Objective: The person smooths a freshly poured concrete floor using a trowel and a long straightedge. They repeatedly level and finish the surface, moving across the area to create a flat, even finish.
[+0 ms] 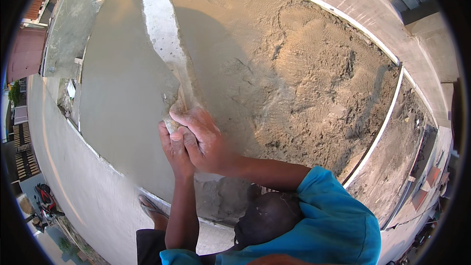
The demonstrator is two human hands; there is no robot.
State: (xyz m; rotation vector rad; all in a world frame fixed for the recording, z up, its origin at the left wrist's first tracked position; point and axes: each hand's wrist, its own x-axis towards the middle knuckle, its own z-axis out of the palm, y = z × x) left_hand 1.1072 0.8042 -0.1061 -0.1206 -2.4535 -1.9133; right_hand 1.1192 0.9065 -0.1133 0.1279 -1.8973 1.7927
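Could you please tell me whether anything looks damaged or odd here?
Nothing looks clearly damaged. Only the lumpy patch on the right stands out: it is uneven and pitted, unlike the smooth grey area beside the long tool.

Near end of the pale board [168, 34] partly hidden by left hand [175, 153] and right hand [205, 140]

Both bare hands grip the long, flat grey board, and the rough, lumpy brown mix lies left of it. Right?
Wrong side: the rough, lumpy brown mix lies right of the long, flat grey board in the head view. The bare left hand and right hand do grip it.
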